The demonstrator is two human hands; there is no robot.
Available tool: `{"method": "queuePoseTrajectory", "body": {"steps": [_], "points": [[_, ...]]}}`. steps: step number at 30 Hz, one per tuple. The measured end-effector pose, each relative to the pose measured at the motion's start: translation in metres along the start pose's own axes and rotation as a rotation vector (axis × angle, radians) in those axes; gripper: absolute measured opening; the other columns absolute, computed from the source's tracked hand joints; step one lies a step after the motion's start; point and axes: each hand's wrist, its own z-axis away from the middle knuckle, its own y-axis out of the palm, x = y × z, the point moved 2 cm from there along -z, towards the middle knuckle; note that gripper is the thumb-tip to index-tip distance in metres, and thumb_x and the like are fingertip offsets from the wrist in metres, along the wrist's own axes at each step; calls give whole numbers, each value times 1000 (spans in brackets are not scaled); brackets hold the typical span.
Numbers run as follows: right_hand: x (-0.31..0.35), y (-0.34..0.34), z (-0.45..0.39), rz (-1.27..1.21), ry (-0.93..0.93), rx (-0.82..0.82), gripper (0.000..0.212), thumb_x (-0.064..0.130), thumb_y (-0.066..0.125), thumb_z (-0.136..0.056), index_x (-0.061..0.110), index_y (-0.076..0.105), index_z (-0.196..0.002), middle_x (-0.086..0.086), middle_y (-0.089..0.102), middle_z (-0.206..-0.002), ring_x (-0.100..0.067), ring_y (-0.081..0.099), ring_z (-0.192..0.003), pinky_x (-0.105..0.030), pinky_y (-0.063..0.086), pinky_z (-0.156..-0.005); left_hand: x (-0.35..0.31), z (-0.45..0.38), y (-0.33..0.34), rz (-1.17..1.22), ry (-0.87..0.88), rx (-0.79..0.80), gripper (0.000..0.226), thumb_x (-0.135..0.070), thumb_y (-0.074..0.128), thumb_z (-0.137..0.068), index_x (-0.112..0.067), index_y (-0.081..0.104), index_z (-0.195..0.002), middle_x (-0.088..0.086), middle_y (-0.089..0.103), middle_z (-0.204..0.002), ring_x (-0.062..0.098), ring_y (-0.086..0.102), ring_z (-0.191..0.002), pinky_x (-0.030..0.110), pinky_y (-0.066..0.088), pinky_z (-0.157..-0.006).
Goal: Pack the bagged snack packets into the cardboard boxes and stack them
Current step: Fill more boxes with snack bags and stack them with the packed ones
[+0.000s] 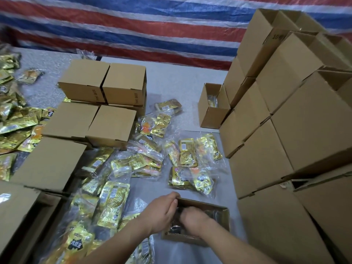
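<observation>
**Both hands in open box, packing bagged snacks**

Open cardboard box (219, 212) sits on grey table (171, 77) at 6 o'clock. Left hand (162, 212) at box's left rim, fingers curled over the edge, gripping it. Right hand (192, 219) down inside box, fingers on dark contents; whether it pinches anything, cannot tell, blurred. Hands close together, nearly touching.

Clear bags of gold snack packets (182, 155) lie scattered mid-table, from centre down to 7 o'clock. Loose gold packets (17, 122) heaped at 9 o'clock. Closed small boxes (102, 82) in rows from 8 to 11 o'clock. Tall stack of cardboard boxes (285, 130) fills 1 to 5 o'clock. One open box with a bag inside (211, 105) stands just left of that stack. Striped red-blue-white tarp (133, 25) hangs at 12 o'clock.
</observation>
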Motion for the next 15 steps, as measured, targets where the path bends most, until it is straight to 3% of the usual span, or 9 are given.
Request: {"method": "queuePoseTrajectory", "body": {"steps": [2, 5, 7, 9, 10, 11, 13, 15], "points": [[-4, 0, 4, -102, -16, -4, 41, 17, 59, -94, 8, 53, -134, -18, 61, -128, -37, 60, -115, -43, 50, -97, 1, -1, 0, -1, 7, 4, 29, -35, 29, -106, -24, 50, -121, -1, 63, -99, 19, 57, -93, 37, 44, -85], [-18, -14, 28, -473, -22, -11, 51, 36, 67, -88, 28, 53, -138, 2, 62, -132, -19, 58, -118, -29, 46, -98, 2, -1, -1, -7, 13, 9, 28, -34, 31, -107, -23, 51, -123, 1, 64, -103, 20, 58, -95, 38, 45, -86], [-33, -24, 44, -487, 16, -45, 42, 49, 65, -87, 33, 60, -125, 9, 64, -122, -14, 60, -109, -21, 45, -80, 2, -3, -2, -12, 15, 8, 29, -34, 31, -107, -23, 50, -125, 2, 65, -105, 20, 58, -97, 38, 45, -87], [-44, -22, 50, -351, 102, -49, 26, 52, 56, -91, 28, 66, -94, 4, 66, -103, -16, 59, -86, -22, 37, -60, 2, -4, -2, -14, 11, -10, 29, -34, 32, -107, -23, 51, -125, 2, 65, -104, 20, 58, -96, 38, 45, -87], [-43, -20, 50, -314, 138, 0, 31, 52, 51, -93, 25, 64, -85, 0, 67, -101, -17, 58, -82, -25, 36, -59, 1, -4, -1, -13, 14, -16, 28, -34, 32, -107, -23, 51, -125, 1, 65, -102, 19, 58, -94, 37, 45, -86], [-39, -15, 47, -295, 155, 86, 37, 53, 45, -96, 23, 65, -87, -5, 68, -106, -21, 60, -86, -28, 39, -64, 1, -3, -1, -10, 18, -21, 27, -34, 32, -107, -23, 51, -124, -1, 64, -100, 18, 58, -93, 37, 45, -85], [-29, -3, 37, -349, 188, 234, 49, 53, 38, -99, 16, 68, -111, -15, 66, -120, -28, 61, -94, -33, 42, -78, 2, -2, 2, -7, 27, -23, 24, -34, 34, -106, -25, 51, -119, -5, 61, -97, 16, 56, -91, 36, 44, -84], [-24, 1, 30, -490, 261, 309, 56, 52, 36, -99, 8, 64, -119, -23, 66, -99, -28, 56, -71, -33, 42, -66, 2, 2, 5, -1, 31, -36, 20, -34, 35, -106, -26, 52, -116, -9, 58, -93, 13, 54, -89, 35, 44, -82]]}}
